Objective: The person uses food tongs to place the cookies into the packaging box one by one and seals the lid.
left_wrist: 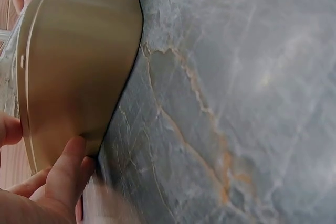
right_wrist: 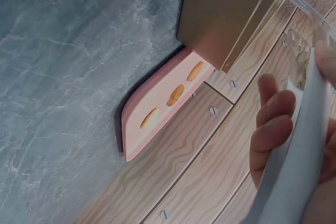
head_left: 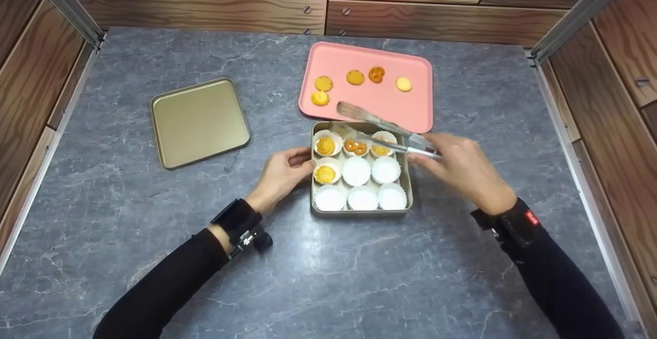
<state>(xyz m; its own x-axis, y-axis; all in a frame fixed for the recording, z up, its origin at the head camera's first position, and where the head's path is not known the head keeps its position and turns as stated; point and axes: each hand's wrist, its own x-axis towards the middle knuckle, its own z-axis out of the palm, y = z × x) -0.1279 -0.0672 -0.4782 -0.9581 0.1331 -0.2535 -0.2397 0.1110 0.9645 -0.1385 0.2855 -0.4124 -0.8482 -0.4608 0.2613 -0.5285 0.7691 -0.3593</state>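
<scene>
My right hand (head_left: pixel 462 167) grips a pair of tongs (head_left: pixel 377 121) by the handle end. Their arms stand apart above the back of a gold square tin (head_left: pixel 409 195), with no item visible between the tips. My left hand (head_left: pixel 282 174) rests its fingers on the tin's left side; in the left wrist view, fingertips touch the outer wall (left_wrist: pixel 84 72). The tin holds rows of white paper cups (head_left: pixel 356 171). Yellow swirl cookies (head_left: pixel 325 174) fill two left cups, small pretzels (head_left: pixel 355 147) the back middle one, and a yellowish piece (head_left: pixel 381 148) the back right one.
Behind the tin lies a pink tray (head_left: pixel 380 108) bearing round cookies (head_left: pixel 355 77), a pretzel (head_left: pixel 377 74), a pale cookie (head_left: pixel 404 83) and a swirl cookie (head_left: pixel 320 98). A gold lid (head_left: pixel 200 123) lies at left on the grey marbled table (head_left: pixel 277 287). Wood-patterned walls (head_left: pixel 205 10) enclose the table.
</scene>
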